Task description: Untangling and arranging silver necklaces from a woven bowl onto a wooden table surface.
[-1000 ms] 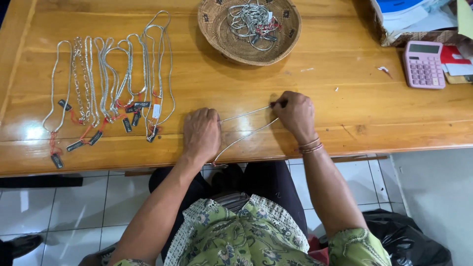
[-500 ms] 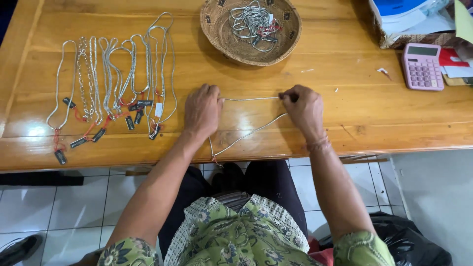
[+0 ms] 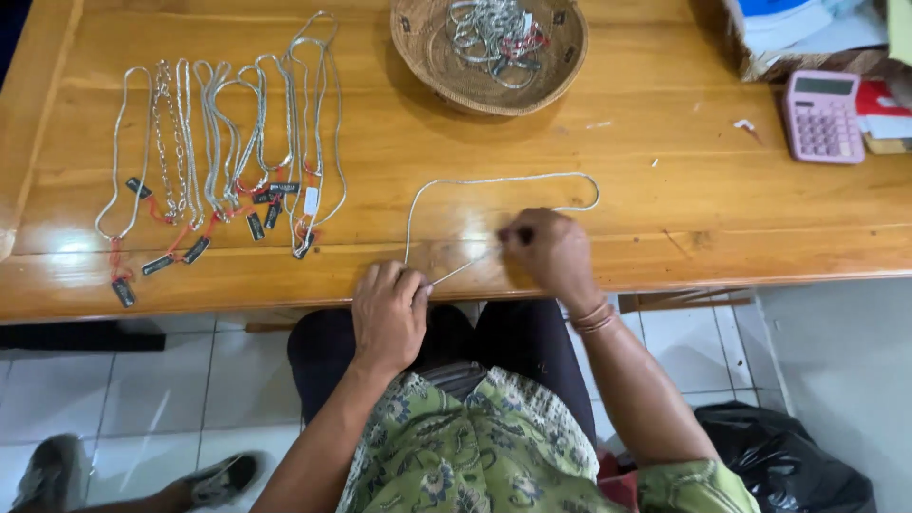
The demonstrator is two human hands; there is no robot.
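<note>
A thin silver chain necklace (image 3: 494, 180) lies in a wide loop on the wooden table (image 3: 665, 218), its ends drawn toward the front edge. My left hand (image 3: 388, 315) pinches one end of the chain at the table's front edge. My right hand (image 3: 551, 255) pinches the other end, where a small dark tag shows between the fingers. The loop spreads out beyond both hands. Bracelets circle my right wrist.
Several silver necklaces with dark tags and red strings (image 3: 223, 161) lie in a row at the left. A woven basket (image 3: 560, 59) holding more chains sits at the back. A pink calculator (image 3: 823, 115) and boxes stand at the right. A black bag (image 3: 788, 456) lies on the tiled floor.
Both hands have pulled back toward the front edge. The chain, stretched straight between them before, now lies open in a wide loop on the table.
</note>
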